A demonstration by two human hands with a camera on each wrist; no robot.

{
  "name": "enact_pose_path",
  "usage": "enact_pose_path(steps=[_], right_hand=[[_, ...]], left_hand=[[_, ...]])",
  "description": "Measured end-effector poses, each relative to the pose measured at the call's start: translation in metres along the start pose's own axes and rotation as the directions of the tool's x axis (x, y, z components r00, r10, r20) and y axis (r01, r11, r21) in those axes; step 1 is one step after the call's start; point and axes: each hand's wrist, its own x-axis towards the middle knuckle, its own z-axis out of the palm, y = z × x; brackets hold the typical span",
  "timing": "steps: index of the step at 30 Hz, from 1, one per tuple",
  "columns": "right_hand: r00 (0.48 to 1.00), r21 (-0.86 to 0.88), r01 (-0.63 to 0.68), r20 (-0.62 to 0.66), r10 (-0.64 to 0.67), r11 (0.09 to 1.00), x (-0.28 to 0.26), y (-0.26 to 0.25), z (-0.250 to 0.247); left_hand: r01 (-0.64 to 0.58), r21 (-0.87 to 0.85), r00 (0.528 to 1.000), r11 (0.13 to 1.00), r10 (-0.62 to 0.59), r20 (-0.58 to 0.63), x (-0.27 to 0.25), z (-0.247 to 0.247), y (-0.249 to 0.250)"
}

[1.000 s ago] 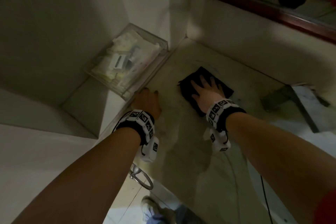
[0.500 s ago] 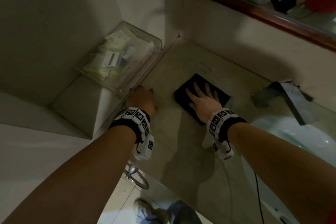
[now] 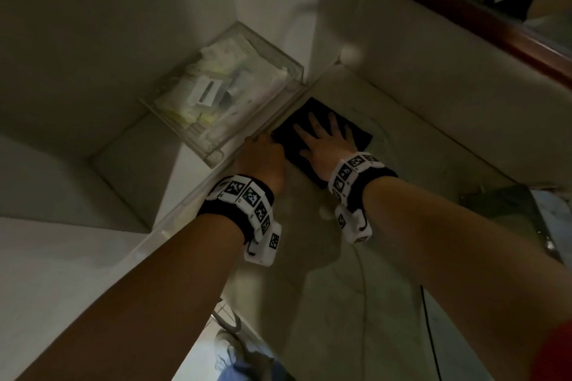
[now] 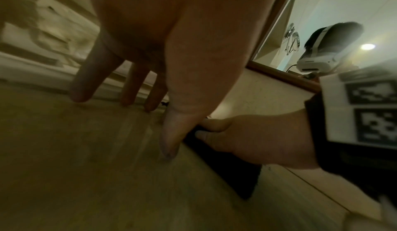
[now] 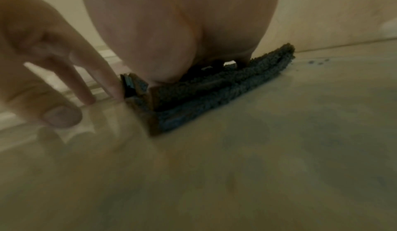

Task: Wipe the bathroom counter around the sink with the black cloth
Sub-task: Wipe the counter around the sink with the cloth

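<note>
The folded black cloth [image 3: 356, 130] [image 5: 214, 95] [image 4: 232, 172] lies flat on the beige stone counter [image 3: 387, 257] close to its back left corner. My right hand [image 3: 322, 139] presses down on the cloth with its fingers spread and straight. Just left of it, my left hand [image 3: 263, 155] rests on the counter by the raised edge, its fingertips [image 4: 79, 97] touching the stone and holding nothing. The sink is out of the head view apart from a dark faucet [image 3: 510, 204] at the right edge.
A clear plastic box [image 3: 226, 93] of packets sits on a lower ledge left of the counter. A wood-framed mirror [image 3: 483, 18] hangs above the backsplash. A thin cable [image 3: 362, 281] runs along the counter toward me. The floor and a shoe [image 3: 229, 346] show below.
My right hand has slid the cloth left and back toward the corner, up against my left hand. The left hand has barely shifted. The view has swung left, losing the basin.
</note>
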Motion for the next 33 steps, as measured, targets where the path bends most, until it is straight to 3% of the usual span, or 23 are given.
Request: enact_pose_path(steps=[6,19,25,33], right_hand=[[1.000,0.028,-0.012,-0.021,0.012,1.000,0.018,0.014,-0.011],[0.989,0.135,-0.147,0.019,0.145,0.980,0.037,0.047,-0.022],[0.968,0.172,-0.252,0.045,0.248,0.952,0.013,0.069,-0.014],[0.907,0.236,-0.420,0.072,0.415,0.876,-0.060,0.082,0.018]], left_hand=[[-0.058,-0.010,0.997,0.998,0.058,-0.044,0.011,-0.007,0.015],[0.019,0.027,1.000,0.999,-0.019,0.023,0.015,-0.005,0.014],[-0.039,0.088,0.998,0.995,0.034,0.053,0.022,-0.006,0.010],[-0.106,0.132,0.991,0.985,0.094,0.098,0.029,-0.007,0.007]])
